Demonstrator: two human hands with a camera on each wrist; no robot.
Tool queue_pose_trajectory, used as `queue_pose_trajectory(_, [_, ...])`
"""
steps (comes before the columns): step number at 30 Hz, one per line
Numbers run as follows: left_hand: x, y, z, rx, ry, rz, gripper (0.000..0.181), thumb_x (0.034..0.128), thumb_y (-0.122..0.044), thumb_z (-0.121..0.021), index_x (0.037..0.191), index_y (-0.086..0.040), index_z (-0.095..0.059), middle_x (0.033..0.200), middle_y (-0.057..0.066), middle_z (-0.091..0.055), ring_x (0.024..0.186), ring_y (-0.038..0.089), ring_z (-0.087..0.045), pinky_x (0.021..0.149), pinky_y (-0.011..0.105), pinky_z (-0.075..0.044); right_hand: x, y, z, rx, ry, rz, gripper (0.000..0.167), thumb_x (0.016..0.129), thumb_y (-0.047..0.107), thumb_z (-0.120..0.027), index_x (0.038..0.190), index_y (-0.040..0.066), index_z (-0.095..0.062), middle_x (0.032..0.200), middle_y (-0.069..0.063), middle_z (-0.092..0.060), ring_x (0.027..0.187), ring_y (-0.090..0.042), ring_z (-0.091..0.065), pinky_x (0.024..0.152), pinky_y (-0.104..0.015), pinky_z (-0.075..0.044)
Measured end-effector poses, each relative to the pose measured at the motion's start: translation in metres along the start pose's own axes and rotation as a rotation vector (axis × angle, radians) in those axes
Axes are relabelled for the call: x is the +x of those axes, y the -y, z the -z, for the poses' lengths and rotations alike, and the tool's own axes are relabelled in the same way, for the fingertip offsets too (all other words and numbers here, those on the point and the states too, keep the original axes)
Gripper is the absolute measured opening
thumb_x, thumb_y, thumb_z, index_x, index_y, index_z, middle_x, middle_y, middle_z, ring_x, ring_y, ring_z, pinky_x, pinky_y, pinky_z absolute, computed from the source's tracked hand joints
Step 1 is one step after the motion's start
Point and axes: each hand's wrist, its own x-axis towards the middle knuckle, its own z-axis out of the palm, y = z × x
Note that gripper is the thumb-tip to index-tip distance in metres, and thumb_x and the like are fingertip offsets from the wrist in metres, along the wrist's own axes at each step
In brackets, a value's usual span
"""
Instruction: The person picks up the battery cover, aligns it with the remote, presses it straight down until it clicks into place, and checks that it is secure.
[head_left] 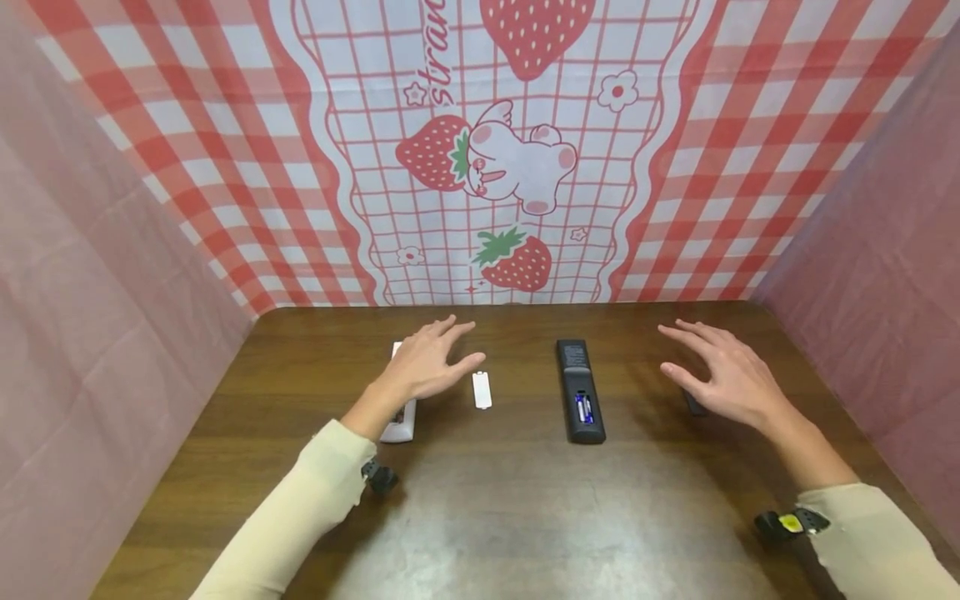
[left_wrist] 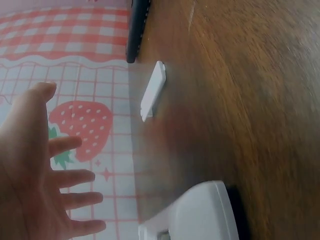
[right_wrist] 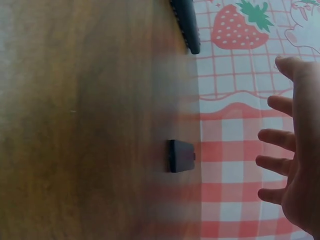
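Observation:
My left hand hovers with spread fingers above a white remote control, which it partly hides in the head view. To the right of that hand lies a small white battery cover, apart from the remote. A black remote control lies back side up between the hands, with batteries showing in its uncovered compartment. My right hand, fingers spread and holding nothing, is above a small black cover on the table. Most of that cover is hidden under the hand in the head view.
All of it lies on a brown wooden table. A checked strawberry-print cloth hangs behind the table's far edge, with pink cloth walls at both sides. Dark wrist cameras sit on both wrists.

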Motion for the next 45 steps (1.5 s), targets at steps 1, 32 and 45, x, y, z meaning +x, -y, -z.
queue_pose_trajectory(1, [0.001, -0.001, -0.001, -0.003, 0.004, 0.002, 0.078, 0.1093, -0.068, -0.051, 0.174, -0.024, -0.045, 0.185, 0.017, -0.034, 0.169, 0.051, -0.037, 0.136, 0.077, -0.036, 0.000, 0.001, -0.001, -0.001, 0.000, 0.001, 0.064, 0.102, 0.041, -0.079, 0.160, 0.020, -0.062, 0.165, -0.026, -0.059, 0.147, -0.055, -0.054, 0.108, -0.083, -0.049])
queue_pose_trajectory(32, [0.025, -0.040, -0.029, -0.049, 0.002, -0.009, 0.077, 0.1105, -0.070, -0.049, 0.173, -0.024, -0.047, 0.182, 0.019, -0.040, 0.166, 0.048, -0.044, 0.135, 0.071, -0.042, -0.004, 0.003, -0.008, 0.057, 0.088, -0.073, 0.060, 0.107, 0.041, -0.075, 0.159, 0.015, -0.063, 0.164, -0.027, -0.056, 0.144, -0.054, -0.054, 0.098, -0.084, -0.054])
queue_pose_trajectory(45, [0.033, -0.058, -0.036, -0.065, -0.032, -0.025, 0.075, 0.1115, -0.068, -0.048, 0.171, -0.023, -0.049, 0.181, 0.017, -0.044, 0.164, 0.045, -0.048, 0.136, 0.064, -0.044, 0.000, 0.003, -0.006, 0.079, 0.157, -0.117, 0.065, 0.109, 0.046, -0.071, 0.163, 0.013, -0.058, 0.165, -0.031, -0.053, 0.146, -0.057, -0.051, 0.103, -0.089, -0.050])
